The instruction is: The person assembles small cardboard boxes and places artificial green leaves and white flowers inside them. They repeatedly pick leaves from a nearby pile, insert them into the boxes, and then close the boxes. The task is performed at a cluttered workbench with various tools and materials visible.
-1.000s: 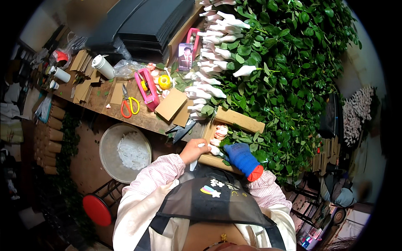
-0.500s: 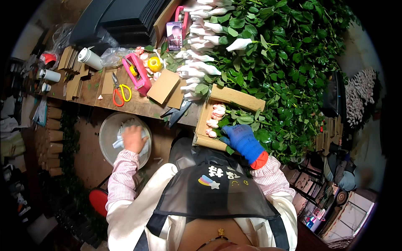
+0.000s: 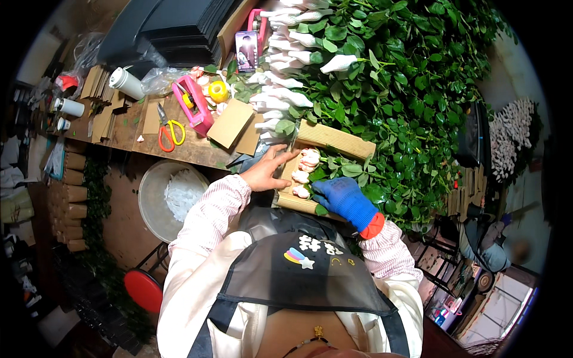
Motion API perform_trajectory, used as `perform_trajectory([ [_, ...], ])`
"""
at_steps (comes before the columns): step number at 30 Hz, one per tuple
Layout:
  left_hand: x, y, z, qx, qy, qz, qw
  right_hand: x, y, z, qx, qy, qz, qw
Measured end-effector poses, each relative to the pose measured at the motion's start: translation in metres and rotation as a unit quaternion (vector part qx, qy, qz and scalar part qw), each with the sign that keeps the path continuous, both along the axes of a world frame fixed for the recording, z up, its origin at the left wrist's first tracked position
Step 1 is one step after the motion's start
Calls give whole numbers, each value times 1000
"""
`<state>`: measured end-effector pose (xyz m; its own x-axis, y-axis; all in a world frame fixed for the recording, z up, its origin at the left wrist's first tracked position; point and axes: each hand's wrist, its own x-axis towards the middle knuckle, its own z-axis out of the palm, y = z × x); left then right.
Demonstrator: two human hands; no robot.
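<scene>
Pink roses (image 3: 305,170) lie in a row inside a folded sheet of corrugated cardboard (image 3: 337,140), their leafy stems running off to the right. My bare left hand (image 3: 267,172) touches the left edge of the cardboard, fingers spread and holding nothing. In a blue glove, my right hand (image 3: 343,201) rests over the stems just right of the nearest rose. Its fingers are closed together, and whatever lies under them is hidden.
Rose stems in white net sleeves (image 3: 286,95) are piled behind the cardboard. Scissors (image 3: 169,132), a pink tape dispenser (image 3: 193,107) and flat cardboard pieces (image 3: 231,124) lie on the wooden table. Below its edge stands a white bucket (image 3: 149,206) with white scraps; a red stool (image 3: 143,289) is nearby.
My left hand has come out of the bucket and moved right to the cardboard's left edge. The white material it touched lies in the bucket. My right hand has stayed nearly still.
</scene>
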<state>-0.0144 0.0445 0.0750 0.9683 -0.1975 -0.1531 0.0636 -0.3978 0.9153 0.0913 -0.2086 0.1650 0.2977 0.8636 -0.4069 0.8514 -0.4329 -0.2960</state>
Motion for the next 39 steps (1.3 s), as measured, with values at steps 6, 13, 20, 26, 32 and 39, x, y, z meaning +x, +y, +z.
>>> perform_trajectory([
  [6,3,-3,2,13,-21,-14,1000,-1,16,-7,-18,-22,66,997],
  [13,11,-32,0,79,-2,2,997,2,17,-10,-22,-10,36,999],
  [20,7,-35,-6,75,-18,1,997,-5,17,-17,-27,-42,-110,993],
  [26,6,-35,-2,50,16,8,999,5,18,-25,-2,-64,-25,998],
  [32,17,-32,-5,24,1,62,998,1,14,-41,27,-68,-28,997],
  [39,6,-44,-4,72,-58,111,990,2,20,-18,12,-71,-203,977],
])
